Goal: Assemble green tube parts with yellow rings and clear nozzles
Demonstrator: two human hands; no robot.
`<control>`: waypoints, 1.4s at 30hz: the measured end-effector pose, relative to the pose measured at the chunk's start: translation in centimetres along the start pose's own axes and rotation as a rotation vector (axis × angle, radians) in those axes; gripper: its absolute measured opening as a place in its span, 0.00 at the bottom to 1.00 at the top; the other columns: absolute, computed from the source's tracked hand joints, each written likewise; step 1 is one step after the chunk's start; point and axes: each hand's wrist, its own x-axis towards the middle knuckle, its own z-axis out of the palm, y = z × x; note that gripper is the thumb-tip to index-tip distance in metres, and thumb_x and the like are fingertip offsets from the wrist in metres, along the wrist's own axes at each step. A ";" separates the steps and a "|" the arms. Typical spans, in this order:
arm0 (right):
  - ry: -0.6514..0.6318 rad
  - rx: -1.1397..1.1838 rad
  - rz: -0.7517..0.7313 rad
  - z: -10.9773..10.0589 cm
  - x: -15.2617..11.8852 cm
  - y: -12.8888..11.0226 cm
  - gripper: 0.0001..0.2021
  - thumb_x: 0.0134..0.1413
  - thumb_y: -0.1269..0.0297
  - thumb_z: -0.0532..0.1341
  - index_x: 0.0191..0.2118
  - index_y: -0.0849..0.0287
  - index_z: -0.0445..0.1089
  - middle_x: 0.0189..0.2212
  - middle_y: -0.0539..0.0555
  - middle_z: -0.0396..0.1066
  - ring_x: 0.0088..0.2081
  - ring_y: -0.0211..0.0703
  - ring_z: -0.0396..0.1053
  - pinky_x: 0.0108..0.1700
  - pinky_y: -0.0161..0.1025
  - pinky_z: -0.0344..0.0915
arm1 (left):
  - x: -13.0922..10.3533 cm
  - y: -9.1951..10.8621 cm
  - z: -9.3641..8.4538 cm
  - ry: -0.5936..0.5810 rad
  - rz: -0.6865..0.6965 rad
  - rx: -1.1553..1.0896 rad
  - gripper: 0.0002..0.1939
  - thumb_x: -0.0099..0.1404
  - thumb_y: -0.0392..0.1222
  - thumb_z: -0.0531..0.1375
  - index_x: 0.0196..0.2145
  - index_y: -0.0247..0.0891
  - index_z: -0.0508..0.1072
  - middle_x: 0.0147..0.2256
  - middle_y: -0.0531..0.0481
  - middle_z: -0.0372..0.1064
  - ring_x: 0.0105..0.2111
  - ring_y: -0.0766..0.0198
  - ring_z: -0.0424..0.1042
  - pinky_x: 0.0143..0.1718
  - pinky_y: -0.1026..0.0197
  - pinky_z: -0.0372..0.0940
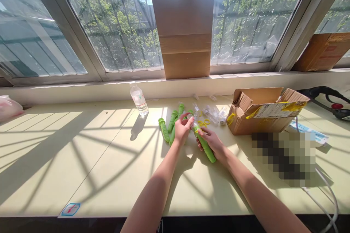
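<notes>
Pale yellow tabletop (109, 182) is carrying everything, a blue-outlined mark with a red stroke (71, 209) showing at its front edge but spelling no word I can read. Brown cardboard panel (186, 36) is leaning against the window (120, 25), probably blocking glare. An open carton (242, 126) is standing beyond the right hand, seemingly for easy reach, its white label (275, 110) bearing print too small to make out. A clear bottle (139, 101) is standing well apart to the left, likely keeping clear of the work; its reddish and green lettering is staying illegible. Between the hands, a green tube (207, 149) is slanting over the tabletop: the right hand (212, 141) is wrapping it, apparently for steadiness, while the left hand (182, 129) is pinching the clear piece (194, 123) at its far end. More green tubes (164, 131), loose clear pieces (215, 116) and yellow rings (206, 121) are lying close by, seemingly sorted by kind.
</notes>
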 end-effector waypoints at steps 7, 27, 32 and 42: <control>-0.029 -0.012 0.014 0.1 -0.2 -0.2 0.23 0.49 0.44 0.69 0.41 0.55 0.65 0.22 0.45 0.69 0.17 0.34 0.63 0.16 0.31 0.60 | -0.1 0.0 0.1 0.007 -0.023 -0.003 0.24 0.56 0.52 0.68 0.46 0.36 0.75 0.23 0.53 0.71 0.23 0.67 0.67 0.26 0.64 0.63; -0.056 -0.090 0.009 0.1 -0.4 0.2 0.24 0.39 0.57 0.76 0.39 0.55 0.65 0.20 0.42 0.65 0.16 0.33 0.61 0.17 0.31 0.57 | -0.2 0.2 0.2 0.052 -0.002 -0.014 0.24 0.56 0.52 0.68 0.46 0.37 0.74 0.24 0.53 0.71 0.23 0.67 0.68 0.26 0.65 0.63; -0.094 -0.113 -0.002 0.0 0.0 0.7 0.18 0.48 0.50 0.70 0.29 0.58 0.66 0.18 0.46 0.66 0.17 0.35 0.63 0.19 0.34 0.61 | -0.1 0.2 0.1 0.053 0.000 -0.019 0.24 0.56 0.53 0.68 0.46 0.36 0.74 0.24 0.53 0.71 0.23 0.67 0.67 0.26 0.65 0.62; -0.103 -0.139 0.017 0.5 -0.8 -0.2 0.21 0.41 0.53 0.74 0.34 0.56 0.64 0.16 0.43 0.66 0.16 0.34 0.60 0.17 0.31 0.55 | 0.1 -0.1 -0.2 0.072 -0.002 -0.009 0.24 0.56 0.52 0.67 0.46 0.36 0.74 0.22 0.55 0.68 0.22 0.66 0.66 0.25 0.64 0.62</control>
